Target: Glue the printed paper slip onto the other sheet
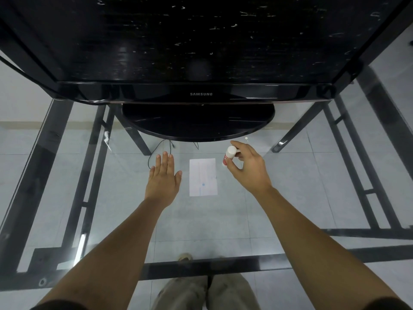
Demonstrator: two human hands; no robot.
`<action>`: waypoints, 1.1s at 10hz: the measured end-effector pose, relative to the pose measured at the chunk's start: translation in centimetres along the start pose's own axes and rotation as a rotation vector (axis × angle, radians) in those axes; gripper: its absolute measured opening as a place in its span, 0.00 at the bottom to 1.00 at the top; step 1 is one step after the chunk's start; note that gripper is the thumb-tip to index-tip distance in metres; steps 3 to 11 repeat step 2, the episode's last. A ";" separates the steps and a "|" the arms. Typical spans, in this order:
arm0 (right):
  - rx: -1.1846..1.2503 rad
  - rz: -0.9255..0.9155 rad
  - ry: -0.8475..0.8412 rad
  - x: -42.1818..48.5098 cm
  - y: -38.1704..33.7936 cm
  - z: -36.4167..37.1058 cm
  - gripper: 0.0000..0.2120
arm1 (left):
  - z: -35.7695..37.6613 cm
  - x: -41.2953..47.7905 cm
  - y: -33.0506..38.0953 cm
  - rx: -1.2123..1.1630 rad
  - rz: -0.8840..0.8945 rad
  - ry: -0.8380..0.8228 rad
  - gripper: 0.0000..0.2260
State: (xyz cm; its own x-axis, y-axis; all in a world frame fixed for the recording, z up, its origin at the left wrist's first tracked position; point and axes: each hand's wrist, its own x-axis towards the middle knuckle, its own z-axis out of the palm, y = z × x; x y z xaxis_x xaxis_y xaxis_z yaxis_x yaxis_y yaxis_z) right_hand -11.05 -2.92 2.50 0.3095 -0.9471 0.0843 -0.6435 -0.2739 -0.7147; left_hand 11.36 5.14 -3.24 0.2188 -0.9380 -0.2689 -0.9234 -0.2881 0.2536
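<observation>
A white printed paper sheet (pixel 203 177) lies flat on the glass table between my hands, with faint print and a small blue dot on it. My right hand (pixel 249 168) is just right of the sheet's top corner and holds a glue stick (pixel 229 155) with a white cap and red-and-white body, tilted over the sheet's edge. My left hand (pixel 164 178) hovers flat, palm down, fingers together, just left of the sheet and holds nothing. I cannot make out a second separate slip.
A black Samsung monitor (pixel 201 94) with an oval stand (pixel 197 121) fills the far side of the glass table (pixel 290 198). Thin black cables (pixel 156 151) trail under the stand. The black table frame (pixel 201 266) shows through the glass.
</observation>
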 end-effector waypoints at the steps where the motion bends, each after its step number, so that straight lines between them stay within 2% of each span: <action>1: -0.003 0.020 -0.018 0.1 -0.2 -0.1 0.24 | -0.2 0.0 0.1 -0.018 0.003 0.003 0.26; 2: -0.018 0.080 -0.054 0.4 -0.2 -0.4 0.29 | -0.7 0.1 0.1 -0.080 0.013 0.000 0.26; 11: -0.018 0.080 -0.054 0.4 -0.2 -0.4 0.29 | -0.7 0.1 0.1 -0.080 0.013 0.000 0.26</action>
